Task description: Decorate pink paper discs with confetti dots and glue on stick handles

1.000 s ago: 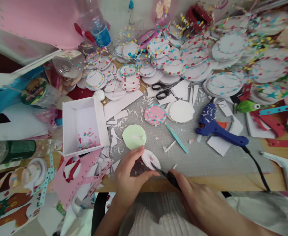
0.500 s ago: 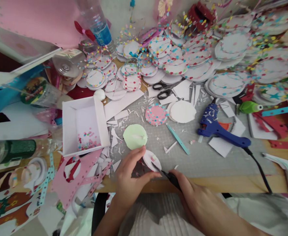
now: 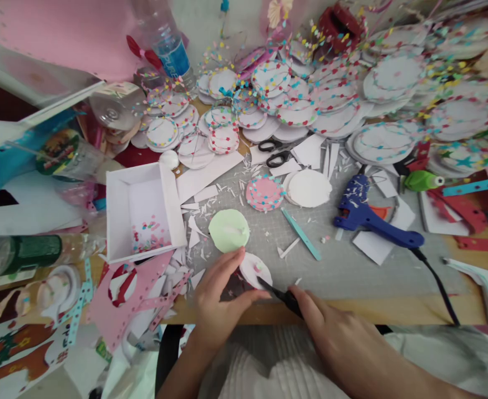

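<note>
Near the mat's front edge, my left hand grips a small white disc between thumb and fingers; a pinkish bit lies on its face. My right hand is closed around the handle of a black tool, whose dark tip touches the disc's lower right edge. Whether it is scissors or tweezers is hard to tell. A pale green disc lies just above my left fingertips. Farther back are a pink disc ringed with coloured dots and a stack of plain white discs.
A white open box with confetti stands left. Black-handled scissors, a turquoise strip and a corded blue glue gun lie on the grey mat. Many decorated discs fill the back; paper scraps are scattered around.
The white disc has shifted slightly up and left. The black tool's tip has moved a little, and my right hand has slid slightly left; my left hand barely moved.
</note>
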{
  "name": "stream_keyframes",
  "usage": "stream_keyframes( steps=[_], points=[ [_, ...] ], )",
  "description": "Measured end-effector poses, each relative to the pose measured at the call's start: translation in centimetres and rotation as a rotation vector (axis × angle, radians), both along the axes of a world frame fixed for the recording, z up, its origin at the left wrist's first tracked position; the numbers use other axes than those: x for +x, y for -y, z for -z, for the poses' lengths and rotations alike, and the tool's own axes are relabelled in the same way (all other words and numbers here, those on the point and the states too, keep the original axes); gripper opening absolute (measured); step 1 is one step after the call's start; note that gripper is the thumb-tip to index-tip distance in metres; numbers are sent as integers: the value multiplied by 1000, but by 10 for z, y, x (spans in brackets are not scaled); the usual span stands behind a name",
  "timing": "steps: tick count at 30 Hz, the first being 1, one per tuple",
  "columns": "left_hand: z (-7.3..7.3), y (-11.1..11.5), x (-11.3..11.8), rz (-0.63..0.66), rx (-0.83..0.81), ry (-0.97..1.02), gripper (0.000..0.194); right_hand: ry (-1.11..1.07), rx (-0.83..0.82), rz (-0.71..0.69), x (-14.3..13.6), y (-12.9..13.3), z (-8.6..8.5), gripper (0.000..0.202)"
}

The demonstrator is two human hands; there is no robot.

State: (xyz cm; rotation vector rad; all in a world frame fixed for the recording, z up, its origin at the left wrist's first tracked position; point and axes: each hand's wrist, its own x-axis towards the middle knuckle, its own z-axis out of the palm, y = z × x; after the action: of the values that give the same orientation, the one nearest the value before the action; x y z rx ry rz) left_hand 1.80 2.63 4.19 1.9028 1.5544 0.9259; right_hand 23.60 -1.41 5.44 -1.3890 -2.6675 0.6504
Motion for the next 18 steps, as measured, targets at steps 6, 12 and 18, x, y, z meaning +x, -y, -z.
stream_keyframes(
  steps=[6, 12, 18],
  points=[
    [0, 0, -1, 15, 2, 6, 61, -29, -45, -61, 6, -2, 1, 69],
    [2, 0, -3, 15, -7, 3, 60, 10, 17, -42, 4, -2, 6, 67],
    [-1, -2, -2, -2, -27, 7, 59, 26, 0, -96, 9, -3, 2, 70]
  ],
)
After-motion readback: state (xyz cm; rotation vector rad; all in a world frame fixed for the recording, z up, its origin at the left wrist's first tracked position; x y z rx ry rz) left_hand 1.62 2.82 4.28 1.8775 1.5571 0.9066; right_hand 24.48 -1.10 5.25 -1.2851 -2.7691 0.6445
